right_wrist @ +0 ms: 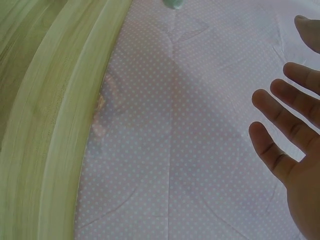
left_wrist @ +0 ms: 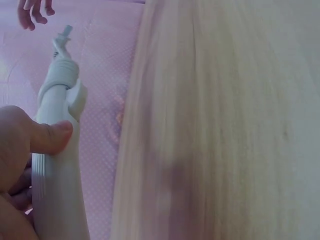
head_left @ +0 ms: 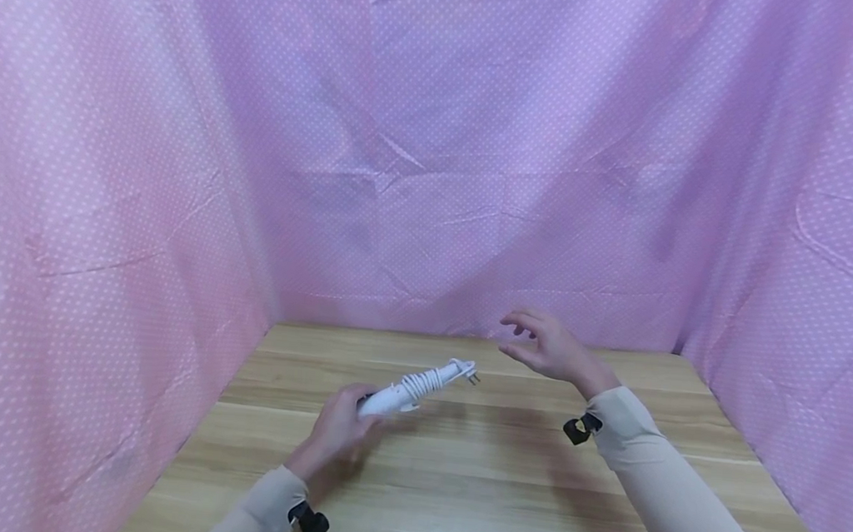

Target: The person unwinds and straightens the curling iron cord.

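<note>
Though visibly ridged only in left wrist view, white appliance (left_wrist: 60, 175) in grip of left hand (head_left: 337, 422), right hand (head_left: 549, 351) loose-fingered.

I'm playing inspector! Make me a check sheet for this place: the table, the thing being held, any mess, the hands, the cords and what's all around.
Surface: light-brown wood-grain table, with soft shadows on it.
Job's things: one white, stick-shaped appliance, held with its corded end angled toward the right hand's side.
Clutter: nothing seen.
Hands: the left hand grips the appliance; the right hand holds nothing, its fingers spread apart.
Cables: a white cord wound in coils round the appliance; its white two-pin plug sits at the far end, prongs bare.
Surroundings: pink-purple cloth with white dots hangs at the back and both sides.
</note>
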### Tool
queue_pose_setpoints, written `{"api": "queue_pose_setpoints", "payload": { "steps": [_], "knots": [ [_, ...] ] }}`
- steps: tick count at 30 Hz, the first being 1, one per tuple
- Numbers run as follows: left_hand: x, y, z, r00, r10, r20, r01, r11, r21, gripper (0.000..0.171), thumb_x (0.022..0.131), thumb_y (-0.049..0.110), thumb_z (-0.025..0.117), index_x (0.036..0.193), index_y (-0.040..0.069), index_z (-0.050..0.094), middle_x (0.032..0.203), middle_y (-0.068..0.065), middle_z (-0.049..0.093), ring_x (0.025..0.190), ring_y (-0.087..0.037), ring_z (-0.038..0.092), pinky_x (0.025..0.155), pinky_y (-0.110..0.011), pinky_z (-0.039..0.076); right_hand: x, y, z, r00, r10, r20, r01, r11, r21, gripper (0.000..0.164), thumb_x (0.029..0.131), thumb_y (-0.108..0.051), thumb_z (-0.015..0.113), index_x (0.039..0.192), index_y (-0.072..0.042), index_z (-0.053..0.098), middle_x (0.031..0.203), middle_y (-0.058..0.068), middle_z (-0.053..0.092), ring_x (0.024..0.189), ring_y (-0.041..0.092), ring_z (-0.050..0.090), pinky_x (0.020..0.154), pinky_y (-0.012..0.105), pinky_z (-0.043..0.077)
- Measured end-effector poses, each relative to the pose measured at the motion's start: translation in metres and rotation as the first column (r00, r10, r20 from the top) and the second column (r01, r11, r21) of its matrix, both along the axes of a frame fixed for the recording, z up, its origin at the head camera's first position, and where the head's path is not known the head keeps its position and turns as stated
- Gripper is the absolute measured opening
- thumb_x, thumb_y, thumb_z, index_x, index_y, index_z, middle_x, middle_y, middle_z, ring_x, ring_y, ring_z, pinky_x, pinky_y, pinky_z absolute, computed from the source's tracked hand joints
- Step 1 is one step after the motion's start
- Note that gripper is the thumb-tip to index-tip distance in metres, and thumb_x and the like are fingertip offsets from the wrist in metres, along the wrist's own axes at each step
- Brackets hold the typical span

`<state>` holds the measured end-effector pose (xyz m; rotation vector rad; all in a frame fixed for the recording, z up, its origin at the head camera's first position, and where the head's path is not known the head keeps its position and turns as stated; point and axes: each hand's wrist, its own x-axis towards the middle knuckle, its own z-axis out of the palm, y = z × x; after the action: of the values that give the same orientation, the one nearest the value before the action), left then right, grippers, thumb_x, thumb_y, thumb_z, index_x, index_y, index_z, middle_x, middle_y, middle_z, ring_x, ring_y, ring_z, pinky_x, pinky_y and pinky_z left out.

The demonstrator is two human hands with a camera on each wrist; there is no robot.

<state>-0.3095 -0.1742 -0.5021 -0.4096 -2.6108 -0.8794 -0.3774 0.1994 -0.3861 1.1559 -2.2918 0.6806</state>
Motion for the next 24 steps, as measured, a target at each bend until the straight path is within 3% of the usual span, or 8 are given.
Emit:
{"api": "queue_pose_setpoints", "payload": {
  "steps": [6,11,17,24],
  "knots": [
    [-0.004,0.002,0.01,0.999,-0.042,0.007,0.042,0.999,0.031,0.04,0.073,0.016,0.085,0.111,0.013,0.07,0.104,-0.004,0.07,0.096,-0.022,0.063,0.084,-0.046,0.054,0.001,0.002,0.001,1.0,-0.013,0.022,0.013,1.0,-0.002,0.042,0.083,-0.02,0.075,0.12,-0.003,0.064,0.118,0.013,0.065,0.091,0.025,0.066,0.074,0.039,0.057],
    [-0.009,0.004,0.016,0.994,-0.1,-0.045,0.101,0.994,0.031,0.042,0.072,0.014,0.085,0.111,0.011,0.07,0.105,-0.006,0.071,0.096,-0.024,0.065,0.085,-0.046,0.054,0.005,0.003,0.002,1.0,-0.012,0.026,0.012,1.0,-0.006,0.042,0.083,-0.02,0.075,0.12,-0.004,0.063,0.12,0.014,0.064,0.091,0.025,0.066,0.074,0.038,0.058],
    [-0.014,0.012,0.023,0.994,-0.097,-0.044,0.097,0.995,0.01,0.044,0.073,0.015,0.084,0.114,0.007,0.069,0.109,-0.009,0.071,0.098,-0.026,0.066,0.087,-0.047,0.055,0.005,0.006,0.0,1.0,-0.014,0.012,0.014,1.0,0.0,0.042,0.083,-0.02,0.075,0.119,-0.003,0.064,0.119,0.013,0.064,0.091,0.023,0.066,0.074,0.036,0.058],
    [-0.02,0.022,0.041,0.99,-0.124,-0.064,0.127,0.991,0.047,0.042,0.075,0.015,0.083,0.113,0.006,0.068,0.108,-0.01,0.07,0.098,-0.027,0.065,0.086,-0.047,0.055,0.007,0.008,0.002,0.998,0.04,0.053,-0.037,0.998,-0.059,0.041,0.083,-0.015,0.075,0.121,-0.004,0.063,0.117,0.015,0.066,0.092,0.027,0.065,0.073,0.041,0.058]
  ]
}}
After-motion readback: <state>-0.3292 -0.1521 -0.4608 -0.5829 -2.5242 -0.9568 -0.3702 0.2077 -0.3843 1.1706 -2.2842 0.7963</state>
